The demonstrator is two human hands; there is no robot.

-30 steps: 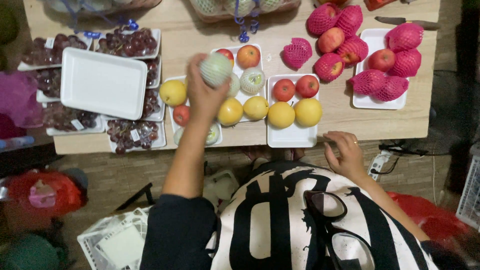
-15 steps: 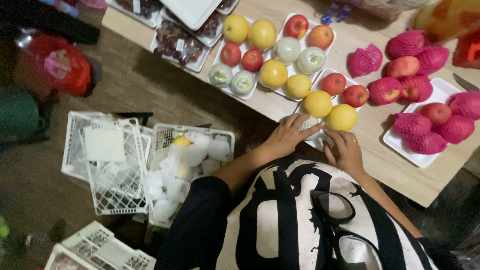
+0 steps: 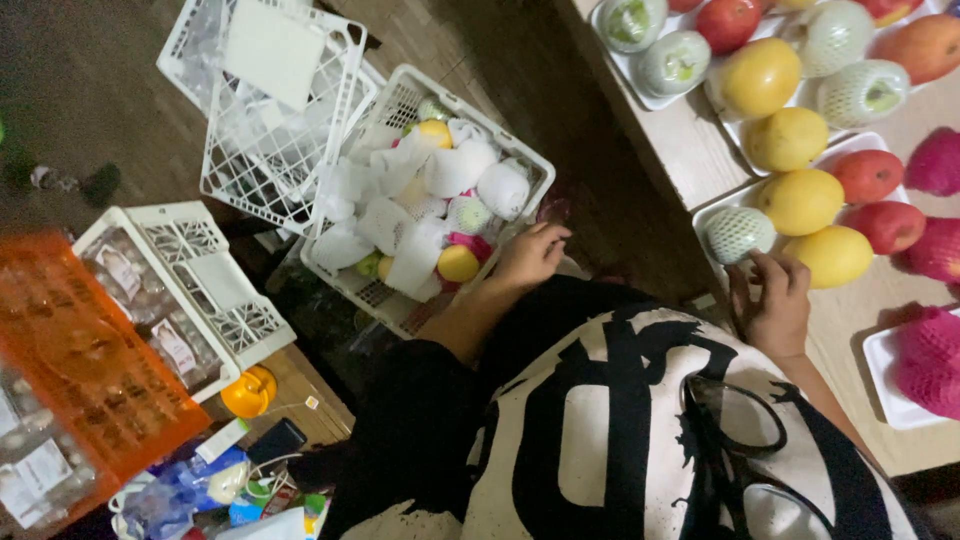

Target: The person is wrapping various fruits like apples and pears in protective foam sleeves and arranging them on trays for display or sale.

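I see the left hand [image 3: 530, 255] at frame centre, fingers loosely open over the white crate [image 3: 420, 95] of netted fruit, holding nothing. The right hand [image 3: 772, 300] rests open-fingered against a net-wrapped fruit [image 3: 738, 233] on the white tray [image 3: 705, 215], right of frame; I would grasp through the netting, gently.

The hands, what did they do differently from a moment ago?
The left hand held a netted fruit up over the table's trays a second ago; now it holds nothing and has come down to the white basket of wrapped fruit on the floor. The right hand has stayed at the table edge, fingertips now by a netted green fruit. The fruit trays look unmoved.
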